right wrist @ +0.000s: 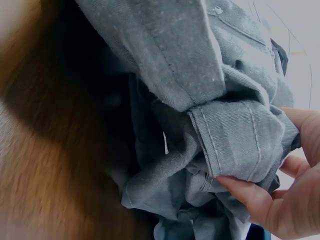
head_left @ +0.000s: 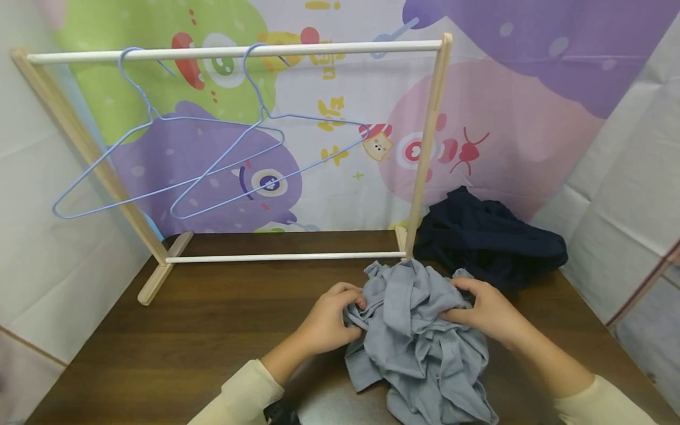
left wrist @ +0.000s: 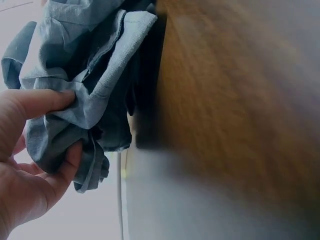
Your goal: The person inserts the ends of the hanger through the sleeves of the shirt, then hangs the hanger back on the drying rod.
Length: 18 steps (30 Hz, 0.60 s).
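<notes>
A crumpled grey shirt (head_left: 419,336) with stitched bands is bunched up over the front of the table, between my two hands. On its left side my left hand (head_left: 332,319) pinches a fold; the left wrist view shows the thumb and fingers (left wrist: 72,160) on either side of the bunched cloth. From the right, my right hand (head_left: 486,310) grips the shirt near its top. In the right wrist view, the fingers (right wrist: 245,192) of that hand hold a double-stitched band of the shirt (right wrist: 240,137). Much of the garment is hidden in its own folds.
Behind the shirt stands a wooden rack with a white top rail (head_left: 340,47). Two blue wire hangers, one on the left (head_left: 170,118) and one further right (head_left: 319,118), hang from it. A dark navy garment (head_left: 489,236) lies heaped at the back right of the brown table (head_left: 228,319).
</notes>
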Each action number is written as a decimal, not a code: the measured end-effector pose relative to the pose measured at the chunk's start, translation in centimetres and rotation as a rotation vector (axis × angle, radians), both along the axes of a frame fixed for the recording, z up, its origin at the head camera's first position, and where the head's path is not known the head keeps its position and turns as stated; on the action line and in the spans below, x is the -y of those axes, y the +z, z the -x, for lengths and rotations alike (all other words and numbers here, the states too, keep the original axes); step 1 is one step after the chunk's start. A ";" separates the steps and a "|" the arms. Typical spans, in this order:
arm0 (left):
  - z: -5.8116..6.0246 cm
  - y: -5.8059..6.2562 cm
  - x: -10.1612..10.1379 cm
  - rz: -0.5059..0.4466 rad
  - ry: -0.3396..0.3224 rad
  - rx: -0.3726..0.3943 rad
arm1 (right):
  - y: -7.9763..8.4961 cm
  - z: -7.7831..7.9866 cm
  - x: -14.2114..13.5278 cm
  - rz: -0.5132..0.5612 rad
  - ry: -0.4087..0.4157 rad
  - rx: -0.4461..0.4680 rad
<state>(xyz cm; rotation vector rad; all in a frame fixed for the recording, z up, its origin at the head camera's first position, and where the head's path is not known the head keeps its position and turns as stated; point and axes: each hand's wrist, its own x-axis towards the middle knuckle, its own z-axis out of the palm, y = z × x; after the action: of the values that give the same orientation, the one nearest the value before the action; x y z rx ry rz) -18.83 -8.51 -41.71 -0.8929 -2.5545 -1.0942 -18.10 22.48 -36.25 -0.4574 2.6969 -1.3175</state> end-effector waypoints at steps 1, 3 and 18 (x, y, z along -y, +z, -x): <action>-0.1 0.0 0.2 -0.004 0.004 0.003 | 0.0 0.0 0.3 0.000 0.006 -0.004; -0.4 -0.1 0.6 -0.011 0.010 0.005 | 0.1 0.2 0.7 -0.003 0.016 -0.015; -0.9 0.8 3.7 -0.001 0.075 -0.053 | 0.3 2.2 3.8 -0.002 0.093 -0.087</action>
<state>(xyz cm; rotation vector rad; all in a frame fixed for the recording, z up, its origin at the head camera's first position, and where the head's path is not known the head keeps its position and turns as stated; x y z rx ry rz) -17.97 -12.17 -40.96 -0.8085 -2.5222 -1.0365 -20.33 18.67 -35.93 -0.6455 2.7088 -1.2988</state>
